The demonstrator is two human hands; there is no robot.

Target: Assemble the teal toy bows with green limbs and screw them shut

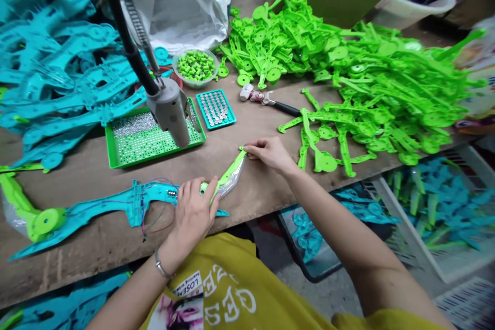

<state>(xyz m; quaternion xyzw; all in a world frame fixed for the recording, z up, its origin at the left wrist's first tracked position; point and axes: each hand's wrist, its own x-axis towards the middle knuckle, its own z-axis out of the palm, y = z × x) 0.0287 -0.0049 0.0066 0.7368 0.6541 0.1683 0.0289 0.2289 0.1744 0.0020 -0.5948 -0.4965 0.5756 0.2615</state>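
Observation:
A blue plastic toy bow body (104,203) with thin wires lies along the table's front, hollow side up. Green limbs are joined at both ends, the left limb (17,198) and the right limb (232,169), each with clear plastic along it. Palm down, my left hand (195,206) grips the bow's right end where the right limb joins, covering part of that joint. My right hand (268,153) pinches the outer tip of the right limb between thumb and fingers. Anything small inside that pinch is hidden.
An electric screwdriver (170,113) hangs over a green tray (154,154) of screws. Near it are a small blue tray (216,122) of metal discs, a bowl (196,81) of green pieces and a hammer (266,97). Green limbs (348,72) and blue bodies (58,72) are heaped at both sides.

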